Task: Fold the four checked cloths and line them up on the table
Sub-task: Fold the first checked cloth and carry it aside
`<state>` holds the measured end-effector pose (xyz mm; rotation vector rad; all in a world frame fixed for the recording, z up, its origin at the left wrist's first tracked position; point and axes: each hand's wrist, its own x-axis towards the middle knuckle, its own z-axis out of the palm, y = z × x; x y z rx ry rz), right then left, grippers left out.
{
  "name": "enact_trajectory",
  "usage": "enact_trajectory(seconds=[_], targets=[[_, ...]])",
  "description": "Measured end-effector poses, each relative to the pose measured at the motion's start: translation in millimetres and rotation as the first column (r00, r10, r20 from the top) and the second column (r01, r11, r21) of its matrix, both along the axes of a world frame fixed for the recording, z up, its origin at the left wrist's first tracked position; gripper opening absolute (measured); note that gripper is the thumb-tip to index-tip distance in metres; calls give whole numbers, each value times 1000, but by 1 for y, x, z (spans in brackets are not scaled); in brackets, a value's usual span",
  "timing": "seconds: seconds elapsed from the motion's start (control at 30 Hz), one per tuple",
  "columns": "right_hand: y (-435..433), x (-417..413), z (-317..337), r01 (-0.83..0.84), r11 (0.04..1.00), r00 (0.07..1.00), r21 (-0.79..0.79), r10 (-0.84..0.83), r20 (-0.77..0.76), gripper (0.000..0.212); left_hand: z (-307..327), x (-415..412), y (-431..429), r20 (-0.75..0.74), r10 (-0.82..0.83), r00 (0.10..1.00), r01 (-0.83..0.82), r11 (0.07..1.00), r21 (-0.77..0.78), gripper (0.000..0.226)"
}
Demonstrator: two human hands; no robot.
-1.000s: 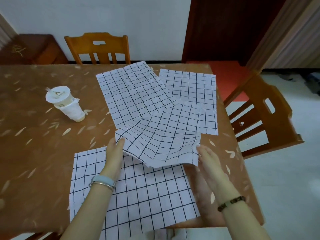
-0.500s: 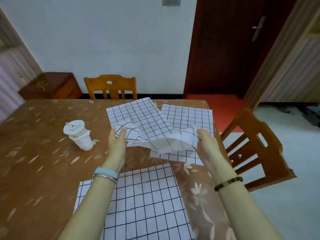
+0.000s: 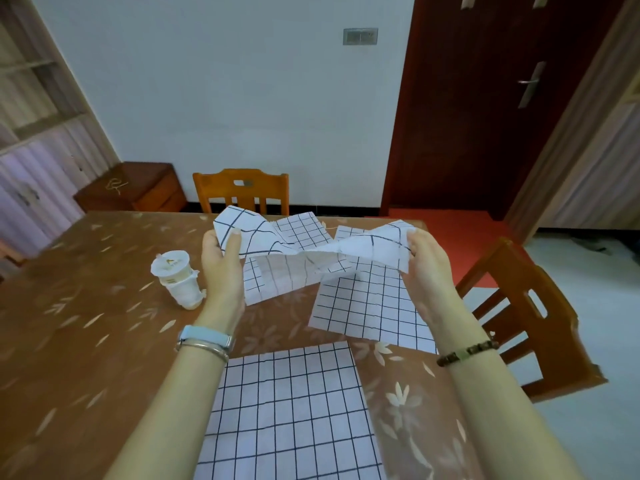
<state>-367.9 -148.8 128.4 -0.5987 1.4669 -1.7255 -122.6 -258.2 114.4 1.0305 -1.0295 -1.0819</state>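
— Left hand point(image 3: 221, 268) and right hand point(image 3: 429, 271) each pinch an edge of one checked cloth point(image 3: 311, 252), held slack above the table point(image 3: 86, 323).
— Step?
— First fold, I reckon. Next: meet corners squarely, then lay it down.

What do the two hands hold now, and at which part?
One checked cloth, in the air: the left hand pinches its left end, the right hand its right end.
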Motion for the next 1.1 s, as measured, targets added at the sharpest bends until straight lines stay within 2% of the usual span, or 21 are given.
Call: enact_trajectory(seconds=[0.1, 0.23, 0.37, 0.47, 0.6, 0.67, 0.73, 0.8, 0.93, 1.1], targets=[[12, 4, -5, -14, 1000, 1000, 13, 14, 17, 33, -6, 9, 13, -7, -9, 1000, 9, 1000, -16, 6], [29, 10, -22, 9, 1000, 998, 22, -10, 63, 13, -24, 22, 29, -40, -33, 999, 33, 999, -13, 5], [44, 12, -43, 40, 997, 996, 67, -45, 71, 18, -42, 33, 48, -63, -38, 997, 40, 999, 32, 16], [53, 13, -59, 49, 992, 994, 117, -60, 90, 24, -56, 38, 59, -68, -59, 996, 65, 995, 82, 14], [68, 16, -79, 88, 976, 978, 197, -123, 171, 27, -76, 42, 79, -87, -31, 996, 47, 980, 192, 34], [78, 19, -84, 66, 976, 978, 207, -104, 178, 20, -80, 41, 91, -112, -21, 993, 42, 982, 185, 33], [86, 20, -86, 76, 976, 976, 205, -114, 183, 12, -79, 40, 99, -131, -44, 990, 64, 985, 159, 44], [90, 19, -89, 107, 972, 974, 210, -145, 175, 16, -81, 41, 101, -152, -77, 985, 98, 986, 136, 51], [96, 18, -93, 139, 962, 969, 234, -181, 170, 29, -87, 40, 103, -136, -71, 988, 93, 981, 167, 40], [108, 18, -104, 105, 942, 955, 319, -185, 232, 31, -113, 44, 105, -114, -120, 986, 143, 963, 229, 15]])
